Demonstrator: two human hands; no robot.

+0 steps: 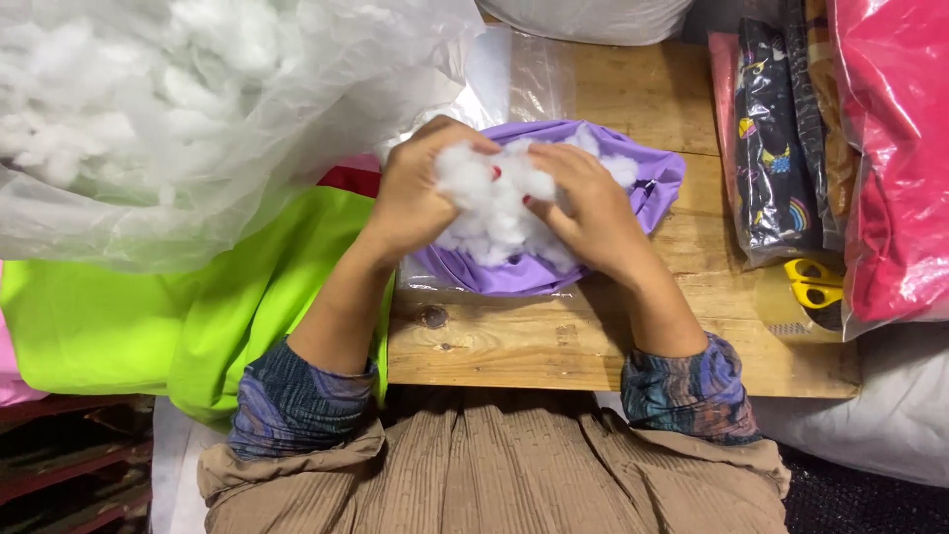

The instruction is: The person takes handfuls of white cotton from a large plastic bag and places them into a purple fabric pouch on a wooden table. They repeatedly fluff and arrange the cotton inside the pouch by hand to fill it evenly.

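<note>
At centre frame, on the wooden table (613, 341), both hands clutch a wad of white stuffing (494, 203) that sits on a purple cover (647, 188): the left hand (420, 188) grasps its left side and the right hand (588, 203) presses and pinches its right side. Upper left, a clear bag (198, 129) bulges with more white filling, with lime green fabric (148, 307) below it. At right lie dark patterned fabric (776, 138), a pink bag (890, 148) and yellow scissors (816, 282).
</note>
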